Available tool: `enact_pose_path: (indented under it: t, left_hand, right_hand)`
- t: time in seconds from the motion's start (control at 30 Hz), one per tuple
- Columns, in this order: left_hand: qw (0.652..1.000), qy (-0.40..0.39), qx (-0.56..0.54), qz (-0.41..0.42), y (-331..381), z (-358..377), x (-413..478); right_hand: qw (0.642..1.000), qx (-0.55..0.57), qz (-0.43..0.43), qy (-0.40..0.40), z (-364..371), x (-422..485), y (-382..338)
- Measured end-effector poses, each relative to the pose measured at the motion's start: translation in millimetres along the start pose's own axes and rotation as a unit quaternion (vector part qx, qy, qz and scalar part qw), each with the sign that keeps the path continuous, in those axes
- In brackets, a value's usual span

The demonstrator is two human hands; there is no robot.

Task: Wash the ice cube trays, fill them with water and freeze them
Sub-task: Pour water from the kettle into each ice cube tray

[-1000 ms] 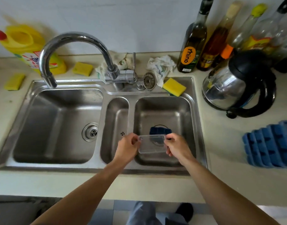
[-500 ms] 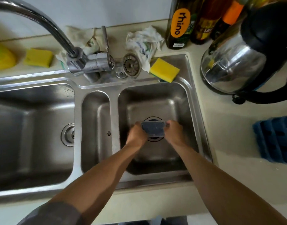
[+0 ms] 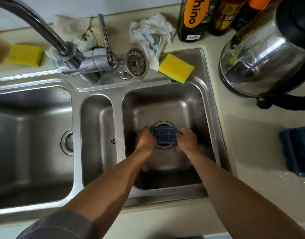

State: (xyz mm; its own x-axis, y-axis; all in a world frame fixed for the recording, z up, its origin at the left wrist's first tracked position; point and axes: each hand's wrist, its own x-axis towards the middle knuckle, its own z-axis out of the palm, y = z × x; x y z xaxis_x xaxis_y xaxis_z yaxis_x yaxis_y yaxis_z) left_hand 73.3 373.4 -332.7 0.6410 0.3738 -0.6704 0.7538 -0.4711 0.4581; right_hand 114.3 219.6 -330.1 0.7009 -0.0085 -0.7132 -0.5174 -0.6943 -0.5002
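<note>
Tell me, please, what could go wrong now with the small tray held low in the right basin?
Left hand and right hand pinch only the ends of the small tray; it might slip. It sits over the drain, while a strainer lies on the ledge. The faucet arcs left, away from it.

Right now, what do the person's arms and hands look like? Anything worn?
Left hand and right hand are bare: no gloves, rings or watch visible. A grey sleeve covers the left arm from around the elbow up. Right forearm is uncovered to the frame edge.
</note>
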Motion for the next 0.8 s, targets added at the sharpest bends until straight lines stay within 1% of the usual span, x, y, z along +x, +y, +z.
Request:
enact_pose_path:
  t: [0.07, 0.3, 0.4, 0.5, 0.57, 0.7, 0.8]
  left_hand:
    - [1.0, -0.003, -0.007, -0.01, 1.9, -0.5, 3.4]
    - [1.0, -0.012, -0.016, -0.023, 6.2, -2.8, 7.1]
    - [1.0, -0.024, -0.016, -0.01, 4.5, -6.6, 2.0]
    - [0.999, -0.033, -0.03, -0.027, 7.6, -11.6, -6.8]
    - [0.996, -0.019, -0.067, -0.046, 12.8, -16.8, -16.0]
    - [0.99, 0.048, -0.128, -0.023, 29.1, -37.4, -34.4]
    - [0.99, 0.074, -0.118, 0.001, 60.2, -62.6, -54.4]
  right_hand:
    - [1.0, -0.003, 0.011, -0.004, 0.1, 0.5, 0.7]
    - [1.0, -0.006, 0.01, 0.013, 5.6, -0.6, 0.5]
    - [0.999, -0.031, 0.008, 0.013, 1.8, -6.6, 0.9]
    - [0.999, -0.043, 0.002, 0.008, -3.9, -22.2, 1.8]
    - [0.999, -0.041, -0.016, 0.001, -11.7, -41.4, 0.4]
    - [0.997, -0.009, -0.059, -0.04, -38.0, -84.3, -15.5]
    - [0.993, 0.022, -0.097, -0.058, -66.6, -124.0, -40.7]
